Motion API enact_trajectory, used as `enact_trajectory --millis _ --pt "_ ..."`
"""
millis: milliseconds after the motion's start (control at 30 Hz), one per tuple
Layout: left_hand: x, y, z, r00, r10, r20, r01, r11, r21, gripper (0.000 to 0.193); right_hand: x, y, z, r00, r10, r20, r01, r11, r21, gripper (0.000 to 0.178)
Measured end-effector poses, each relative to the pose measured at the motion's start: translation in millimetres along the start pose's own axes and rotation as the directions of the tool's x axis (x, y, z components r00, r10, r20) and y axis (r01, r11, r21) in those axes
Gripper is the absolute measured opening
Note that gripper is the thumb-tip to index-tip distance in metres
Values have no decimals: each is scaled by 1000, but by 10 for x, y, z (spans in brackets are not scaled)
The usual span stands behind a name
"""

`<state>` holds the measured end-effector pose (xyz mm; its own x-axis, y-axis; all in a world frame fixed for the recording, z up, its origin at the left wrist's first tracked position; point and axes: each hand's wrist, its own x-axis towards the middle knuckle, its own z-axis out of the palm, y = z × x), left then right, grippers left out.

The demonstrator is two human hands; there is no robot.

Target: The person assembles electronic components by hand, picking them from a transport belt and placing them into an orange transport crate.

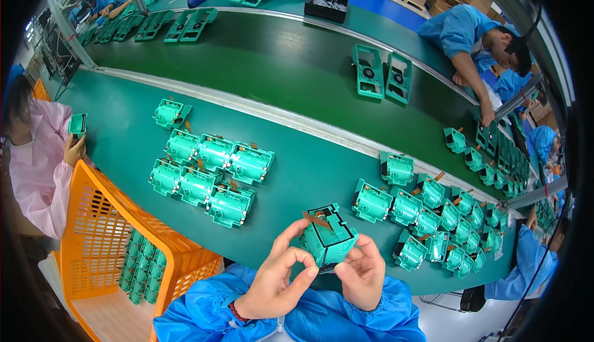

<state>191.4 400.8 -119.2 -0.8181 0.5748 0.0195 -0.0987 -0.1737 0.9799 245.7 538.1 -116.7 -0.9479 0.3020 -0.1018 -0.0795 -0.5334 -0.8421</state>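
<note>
Between my two hands, just above the near edge of the green table, is a green plastic housing (331,242) with black trim lines and a brown flex ribbon at its top. My left hand (281,277) grips its left side, fingers behind it and thumb low. At its lower right, my right hand (364,274) pinches it with thumb and fingertips. Ahead to the left, similar green housings (213,153) lie in rows on the table. Another larger group of green housings (427,221) sits to the right, many with brown ribbons sticking up.
An orange crate (179,280) holding green parts stands at my left. Beyond a metal rail runs a conveyor belt (266,63) carrying green frames (369,73). A black bin (326,4) stands on the far side. Co-workers sit left, right and across.
</note>
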Motion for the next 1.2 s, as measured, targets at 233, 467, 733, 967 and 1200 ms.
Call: enact_trajectory --millis 233,467,733,967,1200 --pt "-7 1 1 999 19 -37 -17 997 72 7 -5 24 -35 998 38 41 -35 998 -55 36" --pt "-21 34 4 998 -14 -59 20 995 101 8 19 -26 62 994 109 28 -107 993 -50 37" --pt "-19 42 -3 997 -21 -72 29 993 110 9 34 -16 58 993 112 38 -110 993 -49 34" --pt "-6 13 -11 997 37 -72 -23 982 186 9 30 -23 118 994 109 -12 -109 989 -96 35" --pt "57 96 -111 994 -84 -70 78 993 -91 14 -6 -7 65 987 147 71 -145 989 -34 45"
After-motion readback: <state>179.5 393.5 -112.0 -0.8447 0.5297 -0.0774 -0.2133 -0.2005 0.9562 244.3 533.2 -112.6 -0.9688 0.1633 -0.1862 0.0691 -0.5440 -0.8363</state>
